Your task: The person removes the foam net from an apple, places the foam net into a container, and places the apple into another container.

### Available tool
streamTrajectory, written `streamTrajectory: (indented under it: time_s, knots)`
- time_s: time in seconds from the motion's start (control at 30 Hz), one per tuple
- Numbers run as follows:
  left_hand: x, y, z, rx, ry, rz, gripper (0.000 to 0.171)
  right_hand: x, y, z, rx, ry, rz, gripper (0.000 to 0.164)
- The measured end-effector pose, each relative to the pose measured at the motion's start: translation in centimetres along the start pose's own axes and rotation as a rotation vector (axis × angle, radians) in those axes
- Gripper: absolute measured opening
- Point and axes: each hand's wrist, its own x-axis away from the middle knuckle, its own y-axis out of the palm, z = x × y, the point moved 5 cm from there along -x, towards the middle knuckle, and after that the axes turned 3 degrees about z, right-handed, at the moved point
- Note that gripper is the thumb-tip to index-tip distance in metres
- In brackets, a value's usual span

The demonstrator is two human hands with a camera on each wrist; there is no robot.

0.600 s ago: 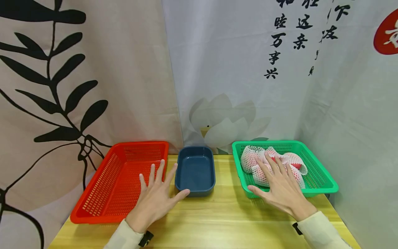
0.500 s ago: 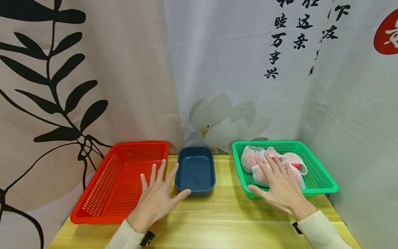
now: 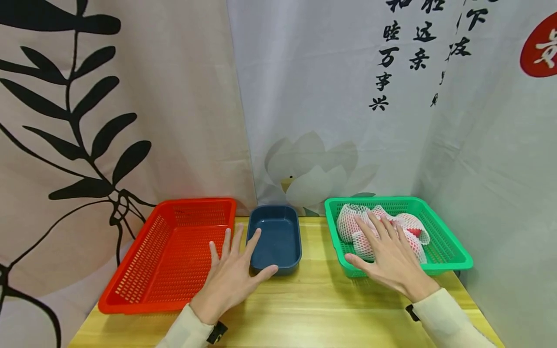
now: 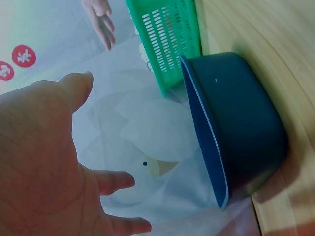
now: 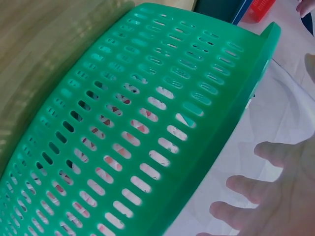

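My left hand (image 3: 230,280) hovers with spread fingers between the red basket (image 3: 143,308) and the dark blue dish (image 3: 278,241), overlapping the near left side of the dish in the head view. Its palm holds nothing; in the left wrist view the dish (image 4: 246,123) stands apart from the fingers. My right hand (image 3: 396,261), fingers spread, is over the near rim of the green basket (image 3: 452,251). Several round things in white foam netting (image 3: 352,222), with red showing through, lie in that basket, partly hidden by the right hand. The right wrist view shows the basket's slotted wall (image 5: 142,108) beside the fingers.
All three containers stand on a wooden table (image 3: 304,309), the dish between the baskets. A fabric backdrop (image 3: 313,96) with printed leaves and characters rises right behind them. Another cloth wall (image 3: 500,169) closes off the right side.
My left hand has moved right and slightly toward me, nearer the blue dish. The right hand has shifted only a little to the left. The containers and netted things stay put.
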Motion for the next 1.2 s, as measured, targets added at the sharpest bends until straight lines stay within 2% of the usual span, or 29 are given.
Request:
streamTrajectory:
  time_s: [0.27, 0.6, 0.83, 1.2]
  knots:
    - [-0.5, 0.9, 1.2, 0.05, 0.037, 0.021, 0.106, -0.4, -0.1, 0.1, -0.012, -0.004, -0.006, 0.102]
    - [-1.0, 1.5, 2.6, 0.06, 0.071, 0.048, 0.099, -1.1, -0.6, 0.2, -0.018, -0.016, 0.009, 0.099]
    - [-1.2, 1.5, 3.5, 0.036, 0.101, 0.077, 0.098, -1.6, -0.8, 0.5, -0.007, -0.034, 0.023, 0.094]
    - [-1.5, 1.6, 5.0, 0.012, 0.142, 0.09, 0.095, -2.5, -1.0, 1.0, -0.008, -0.03, -0.015, 0.088]
